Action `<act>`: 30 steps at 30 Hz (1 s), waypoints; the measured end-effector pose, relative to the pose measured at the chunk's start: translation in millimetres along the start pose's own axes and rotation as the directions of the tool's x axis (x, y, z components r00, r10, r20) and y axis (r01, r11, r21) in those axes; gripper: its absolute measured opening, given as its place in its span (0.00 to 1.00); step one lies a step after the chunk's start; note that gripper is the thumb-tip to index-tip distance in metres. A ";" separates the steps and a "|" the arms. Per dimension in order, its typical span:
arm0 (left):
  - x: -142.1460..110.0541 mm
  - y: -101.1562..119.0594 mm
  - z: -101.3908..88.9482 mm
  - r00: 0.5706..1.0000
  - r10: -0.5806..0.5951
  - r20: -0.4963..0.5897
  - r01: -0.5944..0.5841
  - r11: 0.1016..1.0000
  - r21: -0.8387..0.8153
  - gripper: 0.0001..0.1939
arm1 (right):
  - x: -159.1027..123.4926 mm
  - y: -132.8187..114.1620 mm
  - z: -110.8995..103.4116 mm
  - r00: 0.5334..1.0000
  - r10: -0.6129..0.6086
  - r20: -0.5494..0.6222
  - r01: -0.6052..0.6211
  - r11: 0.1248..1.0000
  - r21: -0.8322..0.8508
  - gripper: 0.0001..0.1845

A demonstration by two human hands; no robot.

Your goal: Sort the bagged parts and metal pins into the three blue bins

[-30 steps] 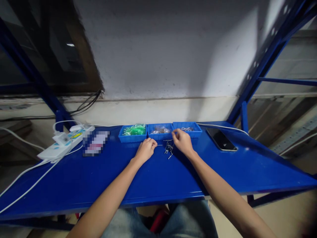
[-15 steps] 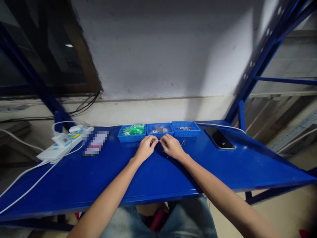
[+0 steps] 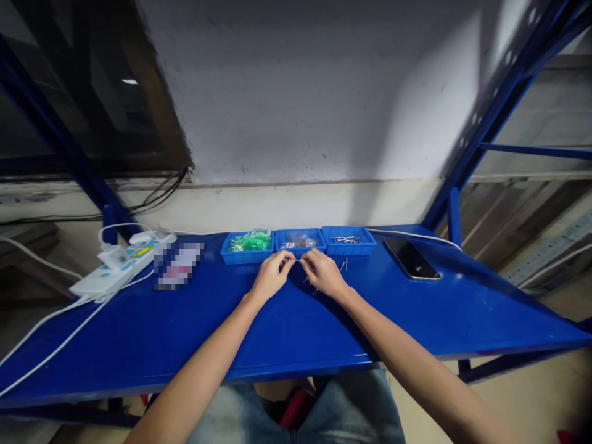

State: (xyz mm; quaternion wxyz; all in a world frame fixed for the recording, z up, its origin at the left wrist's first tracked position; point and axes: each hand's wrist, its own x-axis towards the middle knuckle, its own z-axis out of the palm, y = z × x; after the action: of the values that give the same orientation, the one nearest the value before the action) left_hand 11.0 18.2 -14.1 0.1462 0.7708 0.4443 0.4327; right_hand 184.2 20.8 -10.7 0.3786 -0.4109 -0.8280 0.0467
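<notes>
My left hand (image 3: 272, 275) is closed in a pinch on one end of a thin, pale metal rod (image 3: 296, 259). At the rod's other end, the fingertips of my right hand (image 3: 322, 272) are pinched together. Only a short length of it shows between the two hands, level and just in front of the middle bin. Several small slender metal pieces (image 3: 343, 265) lie on the table by my right hand, which partly hides them.
Three blue bins stand in a row: one with green pieces (image 3: 252, 241), one with clear and brownish small parts (image 3: 298, 240), one with slim metal pieces (image 3: 346, 239). A phone (image 3: 411, 258) lies right on the blue table (image 3: 277, 339); a white power strip (image 3: 104, 277) sits left.
My right hand has moved left from beside the right bin and met the rod in my left hand. Over the last half second both hands have stayed nearly still.
</notes>
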 end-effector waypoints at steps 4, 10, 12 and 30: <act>0.2 0.7 -2.7 1.000 0.011 -0.006 -0.010 0.999 0.040 0.11 | -0.3 -0.9 -0.6 1.000 -0.015 -0.003 0.015 1.000 0.009 0.07; -0.5 1.0 -1.2 1.000 -0.013 -0.002 0.013 1.000 -0.001 0.09 | 0.4 0.2 -1.4 0.999 -0.018 -0.026 0.018 1.000 0.013 0.08; -0.7 1.4 -0.2 1.000 -0.009 -0.017 0.008 1.000 -0.025 0.09 | 0.6 0.5 -1.8 0.999 -0.018 -0.036 0.018 1.000 0.024 0.09; -10.7 30.0 21.3 0.969 -0.112 0.218 0.008 0.903 0.429 0.07 | 13.7 59.2 -38.7 0.805 0.342 -0.484 -0.490 0.843 -0.220 0.12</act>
State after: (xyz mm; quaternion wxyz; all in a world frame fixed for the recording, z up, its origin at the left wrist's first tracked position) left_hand 42.3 -3.9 -14.0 0.0402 0.8161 0.5307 0.2253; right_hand 243.0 60.5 1.8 0.4549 -0.6429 -0.6077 -0.1023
